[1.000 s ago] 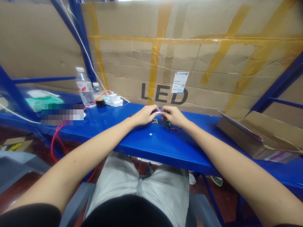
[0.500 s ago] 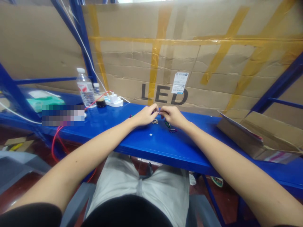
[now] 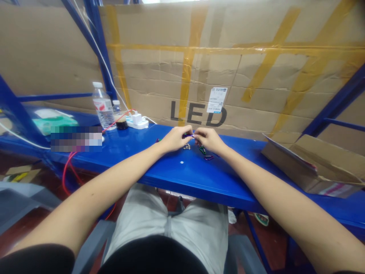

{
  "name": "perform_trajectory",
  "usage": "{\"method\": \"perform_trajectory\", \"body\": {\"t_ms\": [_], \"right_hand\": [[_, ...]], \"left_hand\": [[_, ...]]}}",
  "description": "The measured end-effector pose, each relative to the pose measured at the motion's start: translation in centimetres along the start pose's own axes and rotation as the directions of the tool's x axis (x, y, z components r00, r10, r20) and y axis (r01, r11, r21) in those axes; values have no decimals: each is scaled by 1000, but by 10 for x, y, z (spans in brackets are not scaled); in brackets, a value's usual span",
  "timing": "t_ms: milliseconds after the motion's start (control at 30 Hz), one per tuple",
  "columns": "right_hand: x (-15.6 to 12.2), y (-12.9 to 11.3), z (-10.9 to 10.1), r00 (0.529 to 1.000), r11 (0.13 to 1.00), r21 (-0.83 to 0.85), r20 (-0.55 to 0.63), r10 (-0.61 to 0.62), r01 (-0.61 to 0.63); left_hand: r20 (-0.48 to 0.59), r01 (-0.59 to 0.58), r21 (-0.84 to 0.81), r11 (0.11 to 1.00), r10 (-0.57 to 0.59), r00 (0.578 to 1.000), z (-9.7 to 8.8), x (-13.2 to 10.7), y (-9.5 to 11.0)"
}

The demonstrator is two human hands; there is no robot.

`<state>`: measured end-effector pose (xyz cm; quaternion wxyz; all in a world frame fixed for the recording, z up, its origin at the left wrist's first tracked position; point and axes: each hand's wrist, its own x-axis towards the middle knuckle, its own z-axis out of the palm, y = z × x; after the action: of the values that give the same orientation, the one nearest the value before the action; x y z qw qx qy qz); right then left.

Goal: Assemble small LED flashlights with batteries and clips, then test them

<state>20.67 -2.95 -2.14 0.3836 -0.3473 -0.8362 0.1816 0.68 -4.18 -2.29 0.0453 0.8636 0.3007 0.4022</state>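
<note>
Above the blue table (image 3: 168,173) my left hand (image 3: 176,139) pinches a purple carabiner (image 3: 188,135). My right hand (image 3: 210,140) has its fingertips closed at the right end of the same carabiner; a small shiny bit shows there, too small to name. Just under the hands lies a little cluster of small metal rings or beads (image 3: 187,146). Below my right hand are a green carabiner (image 3: 202,150) and a purple-red carabiner (image 3: 208,158). Something pink and green (image 3: 158,140) is partly hidden behind my left wrist.
An open cardboard box (image 3: 296,167) stands on the right of the table. To the left are a water bottle (image 3: 103,108), a small bottle with dark liquid (image 3: 121,123), a white power strip (image 3: 138,121) and red cables (image 3: 67,167). A large carton (image 3: 159,80) rises behind.
The purple carabiner between my hands shows more clearly now, lying level from the left fingers to the right fingertips. My hands have barely shifted.
</note>
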Motion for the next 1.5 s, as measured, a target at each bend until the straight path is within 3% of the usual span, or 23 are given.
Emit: {"method": "perform_trajectory", "body": {"t_ms": [300,633,800,967,1500], "right_hand": [[1,0,-3,994,991,-73,7,-108,108],[-2,-3,-5,998,998,52,42,45,-47],[1,0,-6,999,998,49,15,31,-32],[3,4,-6,1000,1000,-9,-6,-20,20],[1,1,-7,998,996,68,3,59,-59]], "left_hand": [[-26,182,-184,966,-190,982,9,2,-7],[-21,46,-147,988,-50,999,3,1,-3],[-62,82,-235,969,-99,993,7,3,-8],[-17,188,-152,970,-193,981,9,5,-8],[-49,101,-306,947,-122,991,9,5,-9]]}}
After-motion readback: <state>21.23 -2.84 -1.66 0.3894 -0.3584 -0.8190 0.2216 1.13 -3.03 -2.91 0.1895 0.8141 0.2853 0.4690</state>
